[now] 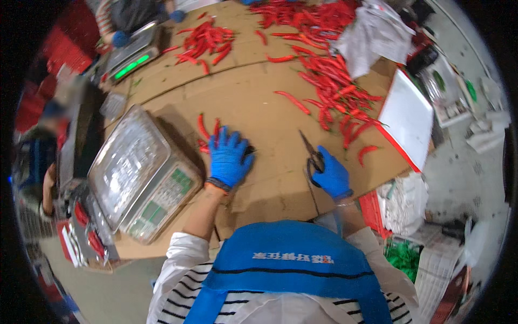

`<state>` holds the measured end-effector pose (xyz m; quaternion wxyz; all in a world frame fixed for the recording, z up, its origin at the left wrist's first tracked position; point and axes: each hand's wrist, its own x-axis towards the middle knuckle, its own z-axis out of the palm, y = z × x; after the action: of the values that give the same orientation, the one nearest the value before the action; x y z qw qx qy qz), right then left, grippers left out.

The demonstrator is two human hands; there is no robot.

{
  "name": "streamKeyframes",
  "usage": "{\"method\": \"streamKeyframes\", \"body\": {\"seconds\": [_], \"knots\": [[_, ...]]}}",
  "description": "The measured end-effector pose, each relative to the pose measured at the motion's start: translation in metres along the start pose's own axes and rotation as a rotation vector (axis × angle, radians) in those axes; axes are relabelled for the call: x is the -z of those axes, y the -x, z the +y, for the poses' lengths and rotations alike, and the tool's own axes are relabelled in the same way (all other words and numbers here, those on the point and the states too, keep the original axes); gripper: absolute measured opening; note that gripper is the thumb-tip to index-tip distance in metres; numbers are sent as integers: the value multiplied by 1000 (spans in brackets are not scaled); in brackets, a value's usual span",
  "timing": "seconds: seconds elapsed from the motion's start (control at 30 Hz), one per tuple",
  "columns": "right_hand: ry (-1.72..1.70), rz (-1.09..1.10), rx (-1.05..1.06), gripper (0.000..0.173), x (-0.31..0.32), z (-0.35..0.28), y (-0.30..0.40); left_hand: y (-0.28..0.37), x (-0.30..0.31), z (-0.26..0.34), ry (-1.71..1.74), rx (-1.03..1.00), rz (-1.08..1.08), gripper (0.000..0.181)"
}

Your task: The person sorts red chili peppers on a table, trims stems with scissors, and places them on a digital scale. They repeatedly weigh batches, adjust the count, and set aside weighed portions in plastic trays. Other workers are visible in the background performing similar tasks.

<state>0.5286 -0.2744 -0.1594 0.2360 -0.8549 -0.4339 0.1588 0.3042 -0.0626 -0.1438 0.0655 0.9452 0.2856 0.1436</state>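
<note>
My left hand (230, 158), in a blue work glove, lies palm down with its fingers spread. Several red chili peppers (203, 127) are at its fingertips, partly hidden beneath them. A small dark patch shows beside the thumb; I cannot tell what it is. My right hand (332, 174), gloved in blue too, grips a pair of scissors (311, 149) with dark handles, the blades pointing away from me to the upper left. Both hands are over a cardboard-covered table (267, 158). A large heap of red chilies (323, 81) spreads beyond the right hand.
A digital scale (129, 162) stands left of my left hand. Another scale (131, 56) with a lit green display is farther off, near a person's blue-gloved hand (120, 39). A smaller chili pile (208, 40) lies near it. A white red-edged tray (406, 117) leans at the right edge.
</note>
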Motion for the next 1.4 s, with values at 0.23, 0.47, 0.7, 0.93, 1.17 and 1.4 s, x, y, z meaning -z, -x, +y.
{"method": "streamKeyframes", "body": {"seconds": [0.23,0.47,0.7,0.93,1.17,1.4], "knots": [[-127,124,-126,48,12,-6,5,1,-28,-26,-168,32,35,41],[-83,615,-37,51,39,61,7,1,-34,-30,-265,178,43,44],[268,319,-77,46,24,60,-47,3,-23,-20,-259,180,86,45],[-122,5,210,47,32,27,-9,29,12,33,109,98,135,34],[168,636,-155,44,66,107,-55,52,17,51,330,28,128,27],[422,499,-140,45,35,78,-73,44,10,67,378,-31,104,28]]}}
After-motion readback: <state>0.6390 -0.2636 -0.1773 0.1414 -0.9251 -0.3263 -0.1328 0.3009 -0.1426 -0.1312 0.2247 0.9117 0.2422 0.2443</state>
